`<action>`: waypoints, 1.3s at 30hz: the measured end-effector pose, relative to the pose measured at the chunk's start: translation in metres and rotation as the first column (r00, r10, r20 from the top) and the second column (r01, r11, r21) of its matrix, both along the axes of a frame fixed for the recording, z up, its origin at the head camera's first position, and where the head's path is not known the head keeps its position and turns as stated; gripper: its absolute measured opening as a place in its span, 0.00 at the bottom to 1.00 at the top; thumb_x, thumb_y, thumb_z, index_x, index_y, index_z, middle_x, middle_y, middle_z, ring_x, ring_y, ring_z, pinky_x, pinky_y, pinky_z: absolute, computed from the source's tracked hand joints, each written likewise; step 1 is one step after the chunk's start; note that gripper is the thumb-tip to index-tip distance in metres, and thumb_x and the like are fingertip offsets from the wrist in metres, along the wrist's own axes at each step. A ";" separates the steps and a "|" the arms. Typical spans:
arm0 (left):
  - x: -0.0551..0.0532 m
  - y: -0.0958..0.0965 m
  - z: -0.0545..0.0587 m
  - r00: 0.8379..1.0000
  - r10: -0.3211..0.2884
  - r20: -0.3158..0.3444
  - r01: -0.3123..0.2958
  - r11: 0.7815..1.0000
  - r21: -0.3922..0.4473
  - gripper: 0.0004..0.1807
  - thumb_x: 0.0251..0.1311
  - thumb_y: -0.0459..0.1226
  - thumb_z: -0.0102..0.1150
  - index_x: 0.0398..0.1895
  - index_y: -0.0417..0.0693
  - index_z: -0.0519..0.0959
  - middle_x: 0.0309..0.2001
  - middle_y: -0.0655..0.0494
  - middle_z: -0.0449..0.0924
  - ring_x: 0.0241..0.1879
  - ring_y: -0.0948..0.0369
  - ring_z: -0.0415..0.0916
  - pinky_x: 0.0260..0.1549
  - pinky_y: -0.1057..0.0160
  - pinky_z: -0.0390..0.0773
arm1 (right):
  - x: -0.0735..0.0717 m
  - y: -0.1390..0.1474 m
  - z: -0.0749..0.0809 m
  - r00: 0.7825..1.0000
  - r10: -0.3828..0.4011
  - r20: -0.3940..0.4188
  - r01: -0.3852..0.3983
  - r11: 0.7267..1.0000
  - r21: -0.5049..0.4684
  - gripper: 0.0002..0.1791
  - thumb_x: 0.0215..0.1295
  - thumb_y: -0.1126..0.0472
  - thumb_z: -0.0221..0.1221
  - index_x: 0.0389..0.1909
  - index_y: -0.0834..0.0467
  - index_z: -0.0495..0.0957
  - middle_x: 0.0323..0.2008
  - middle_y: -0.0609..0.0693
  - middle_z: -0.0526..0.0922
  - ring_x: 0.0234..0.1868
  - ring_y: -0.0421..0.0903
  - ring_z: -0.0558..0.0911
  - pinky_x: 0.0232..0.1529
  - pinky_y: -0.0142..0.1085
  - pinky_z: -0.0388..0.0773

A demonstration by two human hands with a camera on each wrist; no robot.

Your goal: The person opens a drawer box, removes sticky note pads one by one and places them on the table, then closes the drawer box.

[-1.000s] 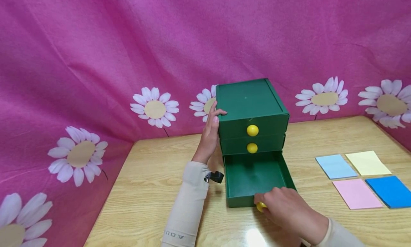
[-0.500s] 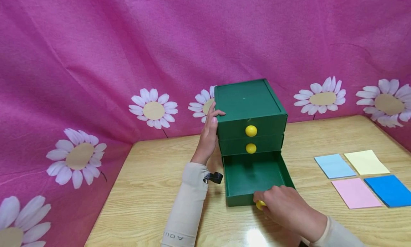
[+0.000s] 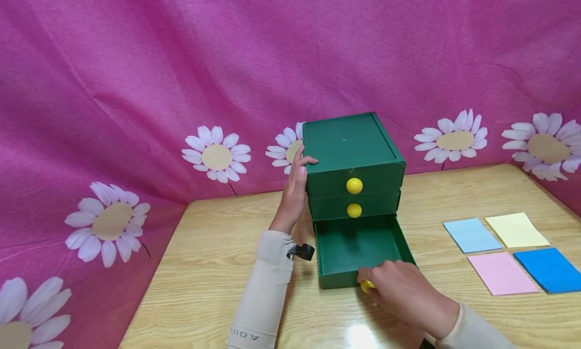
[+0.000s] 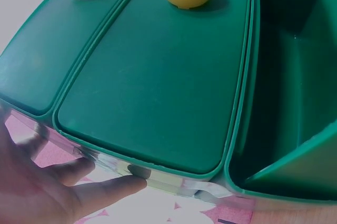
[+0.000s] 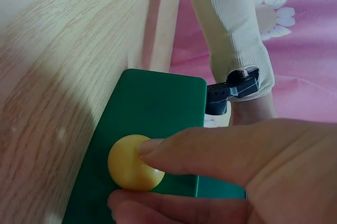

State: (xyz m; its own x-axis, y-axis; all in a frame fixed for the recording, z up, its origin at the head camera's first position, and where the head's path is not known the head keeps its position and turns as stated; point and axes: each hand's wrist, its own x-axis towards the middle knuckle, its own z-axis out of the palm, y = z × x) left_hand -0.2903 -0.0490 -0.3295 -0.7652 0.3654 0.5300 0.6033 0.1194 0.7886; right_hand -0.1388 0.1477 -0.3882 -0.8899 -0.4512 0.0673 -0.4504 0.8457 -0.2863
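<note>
A green drawer cabinet [image 3: 351,142] with yellow ball knobs stands on the table, its bottom drawer [image 3: 358,245] pulled out. Nothing lies in the part of that drawer that shows. My left hand [image 3: 292,197] rests against the cabinet's left side, a fingertip over the top edge. In the left wrist view, the fingers [image 4: 108,195] lie extended along that side. With thumb and fingers, my right hand [image 3: 406,293] pinches the bottom drawer's yellow knob [image 5: 131,163]. The upper drawers, with the top knob [image 3: 354,185] and middle knob [image 3: 354,210], are closed.
Right of the cabinet, sticky note pads lie flat on the wooden table [image 3: 218,268]: light blue [image 3: 472,235], pale yellow [image 3: 517,230], pink [image 3: 501,273] and dark blue [image 3: 548,270]. A pink daisy-print cloth [image 3: 254,61] hangs behind and at the sides.
The bottom drawer has slid slightly inward, with my right hand still pinching its knob. My left hand stays against the cabinet's side. The head view has shifted slightly.
</note>
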 end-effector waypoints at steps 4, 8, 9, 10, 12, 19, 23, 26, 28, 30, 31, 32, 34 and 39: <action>0.001 0.000 0.000 1.000 0.000 0.012 0.000 1.000 0.005 0.19 0.76 0.40 0.28 0.61 0.43 0.64 0.77 0.56 0.40 0.75 0.56 0.40 0.68 0.43 0.50 | -0.001 0.001 -0.001 1.000 -0.007 -0.022 0.007 1.000 0.002 0.07 0.54 0.64 0.69 0.31 0.49 0.83 0.16 0.38 0.73 0.16 0.36 0.67 0.18 0.30 0.66; 0.001 0.000 0.001 1.000 0.004 0.011 -0.004 1.000 0.000 0.19 0.76 0.40 0.27 0.61 0.43 0.64 0.77 0.55 0.40 0.75 0.56 0.39 0.68 0.43 0.49 | -0.003 0.001 -0.002 0.999 -0.013 -0.046 0.013 1.000 -0.005 0.07 0.53 0.64 0.69 0.31 0.50 0.83 0.18 0.39 0.77 0.17 0.36 0.67 0.17 0.30 0.65; 0.001 0.000 0.001 1.000 0.003 0.010 -0.003 1.000 0.000 0.19 0.76 0.40 0.27 0.61 0.43 0.64 0.77 0.54 0.39 0.75 0.56 0.39 0.68 0.43 0.49 | -0.003 0.001 -0.002 0.999 -0.015 -0.051 0.015 1.000 -0.007 0.07 0.53 0.64 0.69 0.31 0.50 0.83 0.19 0.40 0.78 0.17 0.36 0.68 0.18 0.30 0.66; 0.001 0.000 0.001 1.000 0.002 0.009 -0.002 1.000 -0.002 0.19 0.76 0.40 0.27 0.61 0.43 0.64 0.77 0.53 0.39 0.75 0.55 0.39 0.68 0.43 0.49 | -0.004 0.001 -0.002 0.998 -0.015 -0.056 0.014 1.000 -0.008 0.07 0.52 0.64 0.69 0.31 0.50 0.83 0.19 0.41 0.79 0.17 0.35 0.68 0.18 0.30 0.66; 0.000 0.000 0.001 1.000 0.001 0.006 -0.001 1.000 -0.003 0.19 0.76 0.40 0.27 0.62 0.43 0.64 0.77 0.51 0.39 0.75 0.55 0.39 0.68 0.43 0.49 | -0.005 0.001 -0.002 0.998 -0.017 -0.060 0.017 1.000 -0.009 0.07 0.52 0.63 0.70 0.32 0.50 0.83 0.21 0.41 0.81 0.17 0.35 0.69 0.18 0.30 0.67; 0.000 0.000 0.000 1.000 0.002 0.003 -0.002 1.000 -0.010 0.19 0.76 0.40 0.27 0.61 0.43 0.64 0.77 0.53 0.39 0.75 0.55 0.39 0.68 0.42 0.49 | -0.007 0.002 -0.004 0.997 -0.003 -0.071 0.003 1.000 0.000 0.08 0.52 0.62 0.70 0.32 0.50 0.83 0.23 0.42 0.82 0.18 0.35 0.70 0.21 0.32 0.72; 0.000 0.000 0.000 1.000 0.000 0.000 0.000 1.000 -0.001 0.19 0.76 0.40 0.28 0.61 0.43 0.64 0.77 0.50 0.39 0.75 0.54 0.39 0.68 0.42 0.49 | -0.008 0.003 -0.004 0.998 0.003 -0.070 -0.003 1.000 -0.001 0.08 0.53 0.61 0.70 0.33 0.50 0.83 0.24 0.42 0.83 0.19 0.34 0.71 0.23 0.32 0.75; 0.000 0.000 0.001 1.000 -0.004 0.000 0.004 1.000 0.004 0.19 0.76 0.39 0.28 0.61 0.43 0.64 0.77 0.48 0.39 0.75 0.54 0.39 0.68 0.42 0.49 | -0.009 0.003 -0.005 0.997 0.004 -0.077 -0.005 1.000 -0.002 0.08 0.53 0.61 0.70 0.34 0.50 0.83 0.24 0.41 0.83 0.19 0.34 0.71 0.23 0.32 0.74; 0.000 0.000 0.001 1.000 -0.005 -0.002 0.005 1.000 0.004 0.19 0.76 0.39 0.27 0.61 0.42 0.64 0.77 0.47 0.39 0.75 0.54 0.38 0.68 0.41 0.49 | -0.009 0.003 -0.005 0.996 0.007 -0.085 -0.007 1.000 -0.002 0.08 0.53 0.61 0.70 0.34 0.50 0.83 0.24 0.41 0.83 0.20 0.34 0.71 0.23 0.32 0.74; 0.001 0.000 0.001 1.000 -0.002 -0.005 0.002 1.000 0.003 0.19 0.76 0.39 0.27 0.61 0.42 0.64 0.77 0.47 0.39 0.75 0.53 0.39 0.68 0.42 0.49 | -0.009 0.004 -0.006 0.996 0.010 -0.092 -0.010 1.000 -0.003 0.09 0.53 0.61 0.70 0.34 0.50 0.83 0.24 0.41 0.83 0.20 0.34 0.72 0.23 0.32 0.74; 0.001 0.000 0.001 1.000 0.000 -0.006 0.000 1.000 0.003 0.19 0.76 0.38 0.28 0.61 0.42 0.64 0.77 0.47 0.39 0.75 0.53 0.39 0.68 0.42 0.49 | -0.009 0.004 -0.006 0.996 0.010 -0.093 -0.011 1.000 -0.004 0.09 0.53 0.61 0.70 0.34 0.50 0.83 0.25 0.41 0.83 0.20 0.34 0.72 0.24 0.33 0.75; 0.001 0.000 0.001 1.000 0.003 -0.006 -0.003 1.000 0.001 0.19 0.76 0.38 0.28 0.61 0.42 0.64 0.77 0.47 0.40 0.75 0.53 0.39 0.68 0.42 0.49 | -0.009 0.004 -0.006 0.996 0.010 -0.093 -0.011 1.000 -0.004 0.09 0.53 0.61 0.70 0.34 0.50 0.83 0.25 0.42 0.83 0.21 0.34 0.73 0.24 0.33 0.76; 0.002 0.000 0.001 1.000 0.010 -0.001 -0.010 1.000 -0.003 0.19 0.76 0.38 0.28 0.61 0.42 0.64 0.77 0.48 0.40 0.75 0.53 0.39 0.68 0.42 0.49 | -0.009 0.004 -0.006 0.996 0.007 -0.093 -0.008 1.000 -0.004 0.09 0.53 0.61 0.70 0.35 0.50 0.83 0.26 0.42 0.84 0.21 0.34 0.74 0.26 0.35 0.77; 0.002 0.000 0.002 1.000 0.017 0.006 -0.017 1.000 -0.017 0.20 0.76 0.39 0.27 0.61 0.42 0.64 0.77 0.48 0.40 0.75 0.53 0.39 0.68 0.43 0.49 | -0.010 0.004 -0.006 0.996 0.006 -0.094 -0.007 1.000 -0.012 0.10 0.52 0.61 0.71 0.36 0.50 0.84 0.27 0.42 0.85 0.22 0.35 0.75 0.27 0.36 0.79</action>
